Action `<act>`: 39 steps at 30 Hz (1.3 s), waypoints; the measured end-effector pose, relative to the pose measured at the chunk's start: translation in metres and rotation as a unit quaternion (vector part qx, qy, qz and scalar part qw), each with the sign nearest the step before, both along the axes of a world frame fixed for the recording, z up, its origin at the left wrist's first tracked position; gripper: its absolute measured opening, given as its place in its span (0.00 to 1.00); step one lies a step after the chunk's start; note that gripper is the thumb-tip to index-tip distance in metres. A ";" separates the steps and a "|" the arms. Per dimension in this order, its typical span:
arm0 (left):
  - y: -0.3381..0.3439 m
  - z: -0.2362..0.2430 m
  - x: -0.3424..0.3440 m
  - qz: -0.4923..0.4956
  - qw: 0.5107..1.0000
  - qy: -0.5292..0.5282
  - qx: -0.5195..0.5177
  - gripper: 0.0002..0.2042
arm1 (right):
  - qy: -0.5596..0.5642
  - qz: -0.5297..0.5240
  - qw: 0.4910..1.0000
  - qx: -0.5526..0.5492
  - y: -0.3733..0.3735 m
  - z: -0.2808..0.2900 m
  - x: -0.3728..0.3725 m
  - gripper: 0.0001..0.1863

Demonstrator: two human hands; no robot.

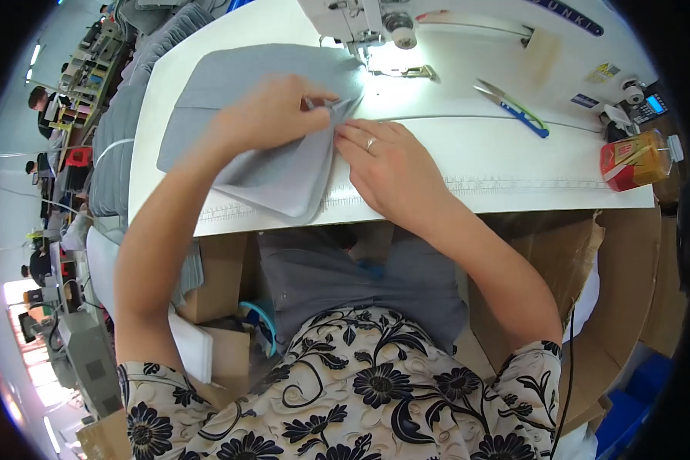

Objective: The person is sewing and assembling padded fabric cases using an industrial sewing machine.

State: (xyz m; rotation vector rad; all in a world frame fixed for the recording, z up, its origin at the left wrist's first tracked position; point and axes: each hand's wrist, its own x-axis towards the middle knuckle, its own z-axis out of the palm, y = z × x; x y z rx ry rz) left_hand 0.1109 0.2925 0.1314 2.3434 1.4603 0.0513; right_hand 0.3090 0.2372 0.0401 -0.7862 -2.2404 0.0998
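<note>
Well right of grey fabric (238, 80), a bottle (636, 161) holds amber contents.

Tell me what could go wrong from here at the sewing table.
The left hand and right hand are close to the sewing machine's head, so fingers might be caught if it ran. The grey fabric is creased between them, so a pucker could get stitched in. The red-and-amber container sits near the table's right edge and might be knocked off.
</note>
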 end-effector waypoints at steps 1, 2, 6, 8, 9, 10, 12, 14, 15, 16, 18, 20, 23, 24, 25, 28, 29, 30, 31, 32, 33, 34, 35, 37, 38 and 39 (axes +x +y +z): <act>0.002 0.002 0.001 0.004 1.000 -0.005 0.014 0.17 | 0.010 0.004 1.000 0.006 0.000 0.001 -0.002 0.13; 0.001 0.005 0.002 0.007 1.000 -0.003 0.008 0.17 | 0.012 0.007 1.000 0.001 -0.001 0.001 -0.004 0.13; -0.008 -0.001 0.017 -0.024 0.995 0.032 0.086 0.17 | -0.012 0.037 0.999 -0.007 -0.011 -0.002 -0.009 0.18; -0.016 -0.006 0.020 -0.039 0.992 0.051 0.107 0.17 | 0.000 0.055 0.998 -0.010 -0.019 -0.002 -0.014 0.18; -0.018 -0.009 0.022 -0.031 0.989 0.080 0.119 0.18 | 0.000 0.051 0.998 -0.031 -0.023 -0.004 -0.017 0.18; -0.020 -0.013 0.022 -0.023 0.985 0.108 0.132 0.19 | -0.001 0.046 0.998 -0.052 -0.025 -0.006 -0.018 0.18; -0.023 -0.022 0.021 -0.017 0.984 0.107 0.145 0.19 | -0.002 0.040 0.998 -0.041 -0.028 -0.009 -0.019 0.18; -0.023 -0.028 0.021 -0.012 0.981 0.106 0.160 0.19 | -0.003 0.033 0.999 -0.027 -0.029 -0.009 -0.018 0.18; -0.021 -0.031 0.022 -0.007 0.983 0.083 0.165 0.19 | -0.006 0.030 0.999 -0.021 -0.028 -0.009 -0.017 0.18; -0.020 -0.034 0.022 0.000 0.984 0.061 0.169 0.19 | -0.008 0.030 0.999 -0.014 -0.029 -0.008 -0.018 0.18; -0.018 -0.043 0.024 0.001 0.979 0.062 0.196 0.18 | -0.008 0.033 0.999 -0.009 -0.028 -0.009 -0.019 0.18; -0.018 -0.050 0.023 -0.003 0.973 0.060 0.221 0.16 | -0.011 0.030 0.999 -0.006 -0.029 -0.011 -0.019 0.18; -0.014 -0.046 0.010 -0.049 0.979 0.016 0.198 0.11 | -0.020 0.034 0.999 0.003 -0.030 -0.011 -0.017 0.18; -0.015 -0.043 0.006 -0.070 0.983 -0.018 0.169 0.15 | -0.028 0.033 0.999 0.003 -0.034 -0.011 -0.016 0.18; -0.015 -0.039 0.005 -0.090 0.985 -0.050 0.141 0.18 | -0.035 0.034 0.999 0.004 -0.036 -0.011 -0.015 0.18; -0.013 -0.032 0.014 -0.090 0.987 0.003 0.134 0.20 | -0.023 0.041 0.999 -0.018 -0.035 -0.007 -0.013 0.17; -0.013 -0.029 0.020 -0.091 0.987 0.003 0.134 0.20 | -0.021 0.044 0.998 -0.026 -0.034 -0.006 -0.012 0.17; -0.014 -0.025 0.028 -0.058 0.991 0.031 0.119 0.19 | -0.021 0.043 0.998 -0.027 -0.031 -0.005 -0.011 0.17; -0.013 -0.023 0.032 -0.025 0.992 0.059 0.106 0.18 | -0.005 0.057 0.998 -0.040 -0.029 -0.004 -0.010 0.16; -0.009 -0.027 0.029 -0.026 0.992 0.059 0.106 0.18 | 0.011 0.071 0.996 -0.054 -0.026 -0.002 -0.009 0.15; -0.003 -0.034 0.025 -0.045 0.991 0.042 0.121 0.19 | 0.011 0.070 0.996 -0.054 -0.022 -0.001 -0.010 0.15; -0.001 -0.034 0.025 -0.066 0.988 0.024 0.136 0.20 | 0.012 0.041 0.999 -0.031 -0.017 0.000 -0.010 0.15; 0.001 -0.032 0.024 -0.067 0.988 0.023 0.134 0.20 | 0.013 0.011 1.000 -0.007 -0.014 0.000 -0.010 0.14; 0.005 -0.021 0.023 -0.051 0.998 -0.020 0.044 0.18 | -0.014 0.015 1.000 -0.006 -0.013 0.002 -0.003 0.14; 0.005 -0.020 0.025 -0.052 0.997 -0.022 0.044 0.18 | -0.040 0.020 0.999 -0.004 -0.013 0.002 0.002 0.14; 0.003 -0.020 0.030 -0.053 0.998 -0.010 0.032 0.20 | -0.042 0.019 0.999 -0.005 -0.013 0.002 0.009 0.14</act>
